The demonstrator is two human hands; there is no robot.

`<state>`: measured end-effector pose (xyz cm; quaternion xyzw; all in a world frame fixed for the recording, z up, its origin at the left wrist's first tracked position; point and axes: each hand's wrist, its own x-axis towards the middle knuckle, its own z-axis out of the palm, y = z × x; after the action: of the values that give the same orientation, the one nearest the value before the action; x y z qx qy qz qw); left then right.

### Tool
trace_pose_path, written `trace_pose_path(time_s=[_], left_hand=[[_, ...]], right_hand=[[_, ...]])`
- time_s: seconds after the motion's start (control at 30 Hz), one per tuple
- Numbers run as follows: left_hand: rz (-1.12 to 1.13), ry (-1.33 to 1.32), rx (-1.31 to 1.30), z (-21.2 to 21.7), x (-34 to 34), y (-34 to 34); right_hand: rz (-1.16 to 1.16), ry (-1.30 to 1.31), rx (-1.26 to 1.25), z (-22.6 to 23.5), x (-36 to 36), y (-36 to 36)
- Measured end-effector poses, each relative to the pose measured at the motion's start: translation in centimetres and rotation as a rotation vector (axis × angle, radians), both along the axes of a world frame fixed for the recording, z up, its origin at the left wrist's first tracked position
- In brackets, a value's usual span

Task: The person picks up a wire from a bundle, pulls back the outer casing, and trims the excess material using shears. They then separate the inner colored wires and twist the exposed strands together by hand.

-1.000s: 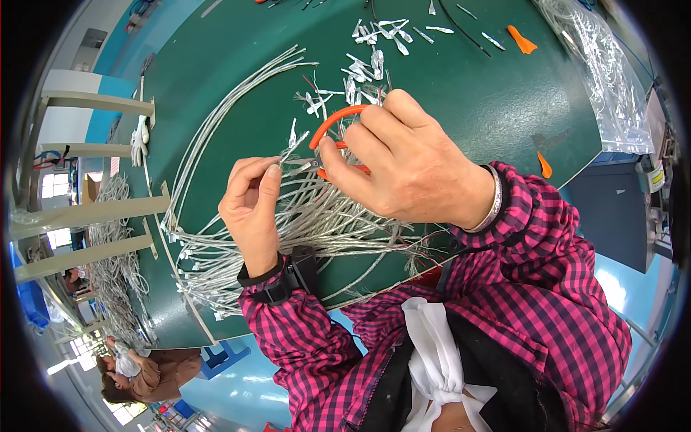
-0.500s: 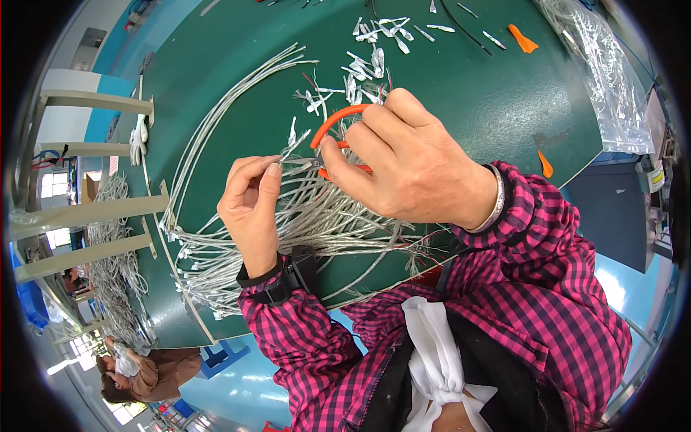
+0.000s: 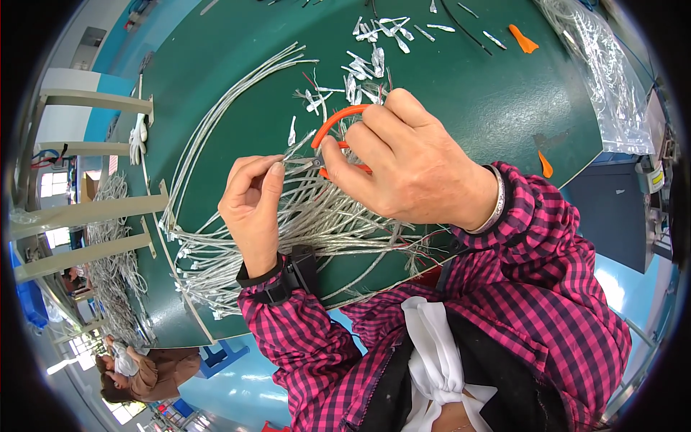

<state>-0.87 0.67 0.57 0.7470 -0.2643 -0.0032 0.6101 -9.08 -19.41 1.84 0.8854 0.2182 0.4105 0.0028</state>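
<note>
My left hand (image 3: pixel 250 201) pinches a thin silvery braided cable (image 3: pixel 299 147) between thumb and forefinger, its end pointing up and right. My right hand (image 3: pixel 425 169) is closed around small cutting pliers (image 3: pixel 338 117) with orange handles. Their metal jaws lie right beside the left fingertips; whether they touch the cable cannot be made out. Just above the cable end is a loose foil scrap (image 3: pixel 291 132). Under both hands spreads a big bundle of similar silvery cables (image 3: pixel 338 227), some with frayed ends and thin red wires.
Foil scraps (image 3: pixel 378 61) are strewn over the green table (image 3: pixel 461 79). A curved cable bunch (image 3: pixel 223 108) lies at left. Two orange pieces (image 3: pixel 523 39) and a clear plastic bag (image 3: pixel 612 86) are at right. Beige rack bars (image 3: pixel 93 216) border the left edge; another person sits beyond.
The foil scrap has come apart from the cable end and now lies separate above it. My left hand has shifted very slightly; the right hand with the pliers is nearly still.
</note>
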Motion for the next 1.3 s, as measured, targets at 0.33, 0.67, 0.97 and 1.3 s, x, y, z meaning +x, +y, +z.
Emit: trace_pose_path(time_s=[0.33, 0.67, 0.97, 1.3], left_hand=[[-0.015, 0.031, 0.030, -0.1, 0.1, 0.1], [-0.103, 0.177, -0.126, -0.4, 0.6, 0.9], [-0.121, 0.208, -0.135, -0.3, 0.7, 1.0], [-0.173, 0.272, -0.191, -0.7, 1.0, 1.4]], right_hand=[[0.040, 0.049, 0.035, -0.2, 0.2, -0.2], [0.204, 0.191, 0.365, -1.3, 1.4, -0.9], [0.173, 0.197, 0.440, -1.3, 1.3, -0.3], [0.223, 0.398, 0.655, -1.8, 1.3, -0.1]])
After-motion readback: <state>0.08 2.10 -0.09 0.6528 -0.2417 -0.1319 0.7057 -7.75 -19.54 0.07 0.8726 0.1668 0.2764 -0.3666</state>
